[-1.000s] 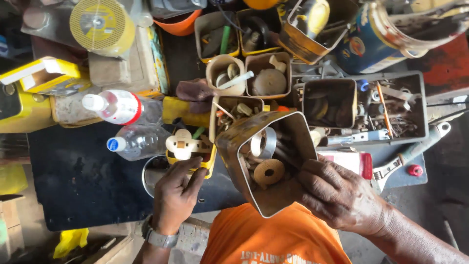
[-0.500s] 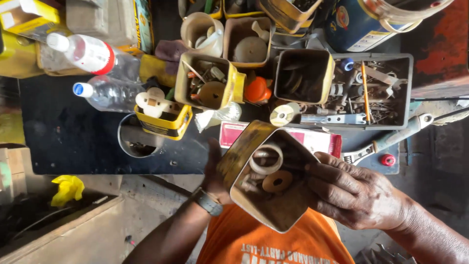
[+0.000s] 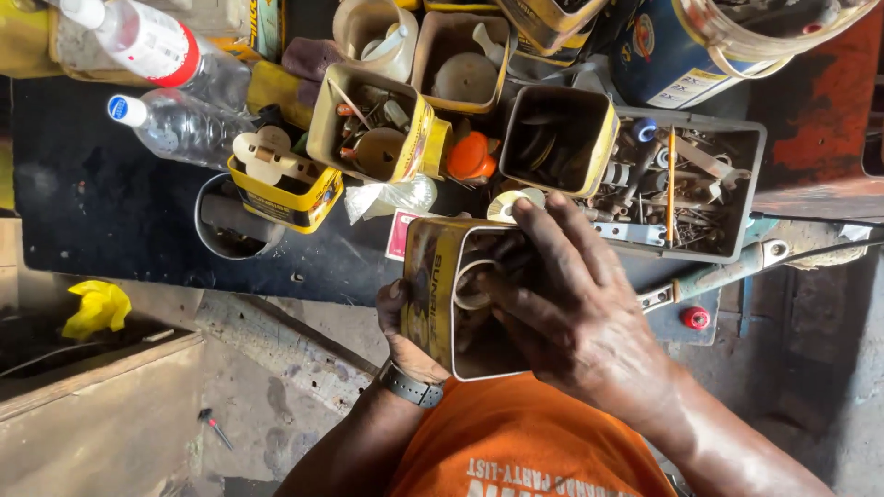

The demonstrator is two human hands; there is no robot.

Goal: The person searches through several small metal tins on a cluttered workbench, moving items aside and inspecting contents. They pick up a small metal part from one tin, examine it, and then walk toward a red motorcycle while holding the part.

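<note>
Tipping is the likeliest trouble: the cut-open yellow tin [image 3: 440,294] is held off the dark bench [image 3: 110,221] against the orange shirt [image 3: 516,442], propped only from its left side by the left hand [image 3: 405,336], whose thumb is pressed on the wall (its other fingers are hidden). The right hand [image 3: 575,317] is laid palm-down across the opening, fingers [image 3: 543,235] spread, reaching among the rings inside.

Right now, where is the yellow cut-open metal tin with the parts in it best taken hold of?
Grip the yellow cut-open metal tin by its flat outer side wall, from the left and beneath, as the left hand does. Its open top faces up, and the right hand is reaching into it, so that side is blocked.
</note>
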